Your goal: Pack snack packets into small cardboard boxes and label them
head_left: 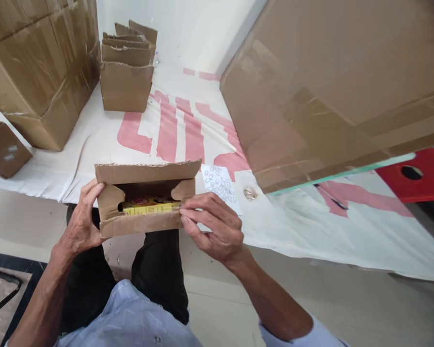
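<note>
A small brown cardboard box [141, 225] is held over the table's near edge with its top flaps raised. Yellow packets [150, 208] with printing lie inside it, partly hidden by the side flaps. My left hand [81, 219] grips the box's left end, thumb below and fingers along the side. At the right front corner, my right hand [215, 224] has its fingertips pinched together against the box edge. Just beyond that hand lies a white sheet [219, 183] with small outlined shapes drawn or printed on it.
Nested open cartons [126, 86] stand at the back. Large taped cartons [39, 67] rise on the left, with a smaller carton [5, 149] beside them. A big carton [332, 96] fills the right, near a red object [419, 176] and a pen [334, 198] on the white cloth.
</note>
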Demonstrator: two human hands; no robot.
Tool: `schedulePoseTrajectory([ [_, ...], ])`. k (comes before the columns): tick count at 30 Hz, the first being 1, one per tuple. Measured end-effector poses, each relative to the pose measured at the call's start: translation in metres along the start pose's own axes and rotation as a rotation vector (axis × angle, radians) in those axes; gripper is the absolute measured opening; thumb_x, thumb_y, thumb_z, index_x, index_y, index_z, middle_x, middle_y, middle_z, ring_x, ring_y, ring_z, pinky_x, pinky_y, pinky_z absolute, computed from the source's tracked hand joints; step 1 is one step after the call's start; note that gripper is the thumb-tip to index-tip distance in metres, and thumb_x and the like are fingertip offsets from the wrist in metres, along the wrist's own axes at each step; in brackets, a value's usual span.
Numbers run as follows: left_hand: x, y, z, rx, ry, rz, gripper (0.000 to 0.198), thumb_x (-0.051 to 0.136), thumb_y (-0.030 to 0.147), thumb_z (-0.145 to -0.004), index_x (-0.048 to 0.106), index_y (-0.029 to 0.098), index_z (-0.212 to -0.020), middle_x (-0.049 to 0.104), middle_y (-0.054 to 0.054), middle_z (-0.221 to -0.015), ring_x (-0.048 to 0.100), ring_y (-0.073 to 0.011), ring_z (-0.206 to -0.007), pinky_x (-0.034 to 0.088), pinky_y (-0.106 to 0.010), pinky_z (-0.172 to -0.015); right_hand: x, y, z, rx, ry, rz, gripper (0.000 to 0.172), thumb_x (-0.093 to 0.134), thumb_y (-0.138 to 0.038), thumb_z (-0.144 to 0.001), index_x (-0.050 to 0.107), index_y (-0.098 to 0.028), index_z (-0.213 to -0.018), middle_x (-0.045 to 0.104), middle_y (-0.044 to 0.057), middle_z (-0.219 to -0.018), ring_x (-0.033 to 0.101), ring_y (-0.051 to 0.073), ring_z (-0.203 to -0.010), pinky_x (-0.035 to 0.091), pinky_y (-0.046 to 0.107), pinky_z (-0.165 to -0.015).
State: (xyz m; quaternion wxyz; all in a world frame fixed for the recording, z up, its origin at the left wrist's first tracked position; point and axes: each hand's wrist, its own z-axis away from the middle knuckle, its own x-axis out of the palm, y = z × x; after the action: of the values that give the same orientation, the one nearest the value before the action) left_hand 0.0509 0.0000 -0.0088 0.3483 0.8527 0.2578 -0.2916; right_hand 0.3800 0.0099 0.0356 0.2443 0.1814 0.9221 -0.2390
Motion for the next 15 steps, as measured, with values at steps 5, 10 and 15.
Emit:
schedulePoseTrajectory([
  [5,-0.001,-0.001,-0.002,-0.003,-0.008,0.054,0.112,0.09,0.053,-0.08,0.026,0.03,-0.169,0.047,-0.021,-0.161,0.051,-0.043,-0.149,0.049,-0.062,-0.12,-0.006,-0.022,0.01,0.001,0.049,0.018,0.03,0.069,-0.003,-0.086,0.075,-0.027,-0.103,0.076,0.004,-0.087,0.068,0.02,-0.073,0.058,0.037,-0.061],
  [10,0.0,-0.002,-0.006,-0.07,-0.02,0.11,0.124,0.096,0.056,-0.071,0.024,0.032,-0.169,0.043,-0.022,-0.164,0.049,-0.0436,-0.151,0.055,-0.059,-0.115,-0.004,-0.033,0.014,-0.028,-0.005,-0.036,0.026,0.069,0.0,-0.084,0.07,-0.024,-0.092,0.073,0.004,-0.08,0.067,0.018,-0.067,0.058,0.034,-0.058],
  [15,-0.006,0.004,-0.01,-0.148,-0.033,0.124,0.119,0.095,0.055,-0.068,0.032,0.03,-0.166,0.046,-0.021,-0.163,0.051,-0.0434,-0.148,0.06,-0.057,-0.109,0.001,-0.033,0.014,0.054,-0.101,-0.131,0.022,0.065,-0.003,-0.091,0.068,-0.023,-0.083,0.073,0.002,-0.077,0.07,0.016,-0.07,0.06,0.03,-0.063],
])
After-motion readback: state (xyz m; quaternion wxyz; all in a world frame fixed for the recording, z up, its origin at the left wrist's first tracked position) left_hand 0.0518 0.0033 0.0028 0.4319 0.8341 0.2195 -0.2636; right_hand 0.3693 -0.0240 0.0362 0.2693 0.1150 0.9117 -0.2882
